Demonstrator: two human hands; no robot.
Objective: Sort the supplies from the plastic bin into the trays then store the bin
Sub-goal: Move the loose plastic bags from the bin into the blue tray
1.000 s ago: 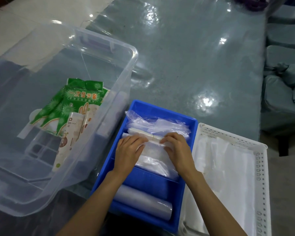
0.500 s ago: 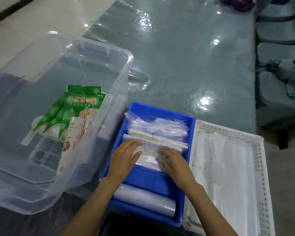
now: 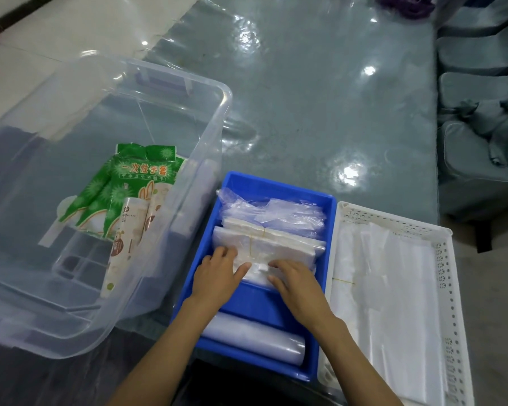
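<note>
Both hands have slid back toward six o'clock, left hand and right hand pressing flat-fingered on the bag bundle in the blue tray.

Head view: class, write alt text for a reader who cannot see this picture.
Both hands, left hand and right hand, press flat on a banded stack of clear plastic bags inside a blue tray. A clear plastic bin to its left holds green glove packets; a white perforated tray of white bags sits to its right.
</note>
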